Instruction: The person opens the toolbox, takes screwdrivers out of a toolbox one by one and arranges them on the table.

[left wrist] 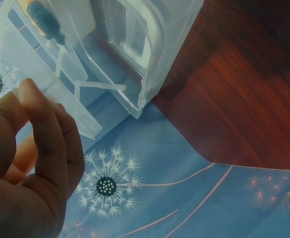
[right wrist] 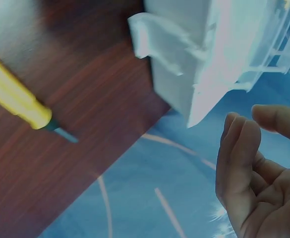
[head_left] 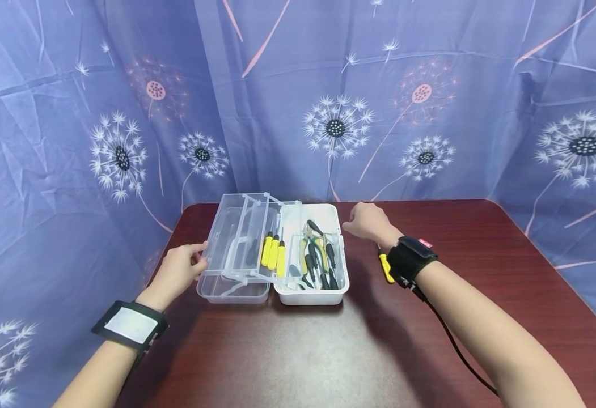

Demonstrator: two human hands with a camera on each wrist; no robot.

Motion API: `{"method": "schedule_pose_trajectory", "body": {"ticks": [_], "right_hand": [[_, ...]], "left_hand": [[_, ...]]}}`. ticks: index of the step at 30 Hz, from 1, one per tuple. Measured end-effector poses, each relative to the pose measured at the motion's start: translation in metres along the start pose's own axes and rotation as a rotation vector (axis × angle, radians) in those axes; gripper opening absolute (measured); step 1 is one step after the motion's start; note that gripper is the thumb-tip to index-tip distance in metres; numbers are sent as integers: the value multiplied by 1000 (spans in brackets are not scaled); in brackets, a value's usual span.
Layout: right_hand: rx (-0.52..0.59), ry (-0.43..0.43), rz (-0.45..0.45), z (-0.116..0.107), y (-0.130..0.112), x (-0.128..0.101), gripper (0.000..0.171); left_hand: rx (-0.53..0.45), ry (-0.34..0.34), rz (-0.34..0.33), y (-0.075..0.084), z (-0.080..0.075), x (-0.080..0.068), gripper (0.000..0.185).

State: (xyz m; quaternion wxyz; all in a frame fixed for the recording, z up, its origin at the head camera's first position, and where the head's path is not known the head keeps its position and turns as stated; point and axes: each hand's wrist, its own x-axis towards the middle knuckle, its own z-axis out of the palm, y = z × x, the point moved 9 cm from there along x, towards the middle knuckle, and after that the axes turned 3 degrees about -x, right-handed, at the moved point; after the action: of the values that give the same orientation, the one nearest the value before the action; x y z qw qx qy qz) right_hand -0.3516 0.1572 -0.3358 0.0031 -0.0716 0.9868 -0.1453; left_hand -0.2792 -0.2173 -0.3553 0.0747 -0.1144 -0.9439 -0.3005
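Observation:
A toolbox with a white base lies opened out on the table, its clear tiered tray spread to the left. My left hand pinches the tray's left edge between thumb and fingers; the left wrist view shows the same pinch. Several yellow-handled screwdrivers lie in the tray section. In the base are pliers and black-handled screwdrivers. Just right of the base hovers my right hand, fingers loosely bent with nothing between them. Another yellow screwdriver lies on the table beneath my right wrist.
The dark red wooden table reaches back to a blue curtain with dandelion prints. A white latch sticks out from the toolbox's side. From the right wristband a black cable trails down across the forearm.

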Motion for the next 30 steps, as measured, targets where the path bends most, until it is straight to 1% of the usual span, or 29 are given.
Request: {"method": "schedule_pose_trajectory", "body": {"ticks": [6,13,17,22,26,30], "right_hand": [[2,-33,-62,3,-33,4,46],[48,-72,-136,10,-64,8,52],[60,-88,-148,15,-77,10,51],[44,-107,-142,22,-91,13,50],[34,-122,-164,28,-105,13,50],[39,-139,-162,34,-116,12,49]], "left_hand": [[-2,1,-7,-1,1,-1,43],[4,7,-4,-1,0,0,44],[5,6,-4,-1,-1,0,44],[6,5,-10,-2,-1,0,44],[8,10,-9,-2,-1,0,44],[6,12,-7,-2,0,0,44]]}}
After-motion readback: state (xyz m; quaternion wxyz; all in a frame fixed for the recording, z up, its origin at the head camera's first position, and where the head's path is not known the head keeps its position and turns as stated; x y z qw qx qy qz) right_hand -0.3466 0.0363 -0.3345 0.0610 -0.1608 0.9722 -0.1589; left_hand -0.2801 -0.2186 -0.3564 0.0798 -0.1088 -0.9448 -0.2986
